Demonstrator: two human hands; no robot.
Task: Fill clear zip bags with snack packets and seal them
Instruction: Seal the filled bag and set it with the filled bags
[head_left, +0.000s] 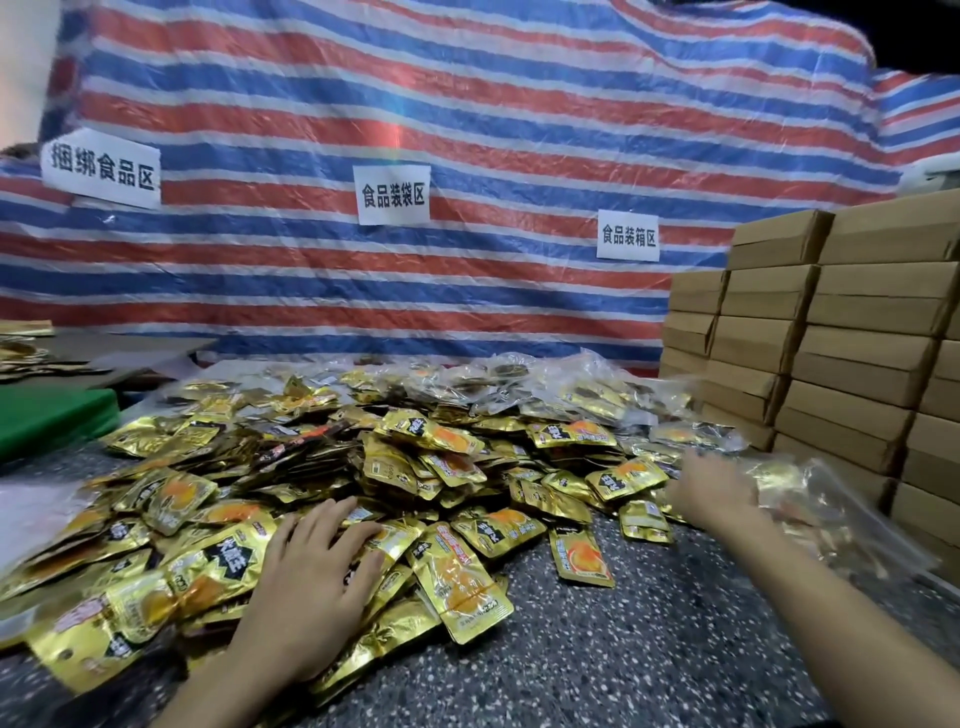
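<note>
— Well, left hand?
— Flat on the near edge of a heap of gold snack packets, fingers straight and spread, palm down, gripping nothing.
— And the right hand?
— Stretched out past the right fringe of the heap, up against the near end of a clear zip bag. Too blurred to tell whether pinching the plastic or merely touching it.
— Anything inside that bag?
— Gold glinting through the plastic, smeared by the same blur.
— Whereabouts of the packets, then?
— Heaped on a dark speckled tabletop, from the left edge across to the middle, overlapping every which way. A few loose ones lying flat at the right fringe, between the two hands.
— Behind the heap?
— Filled bags of clear plastic, gold packets inside, piled along the far side.
— Elsewhere?
— Brown cardboard boxes stacked in columns at the right, just beyond the zip bag. A green board at the left, beside the heap. At the back a red, white and blue striped tarp, hung like a wall, with three white paper signs stuck on, black characters on each.
</note>
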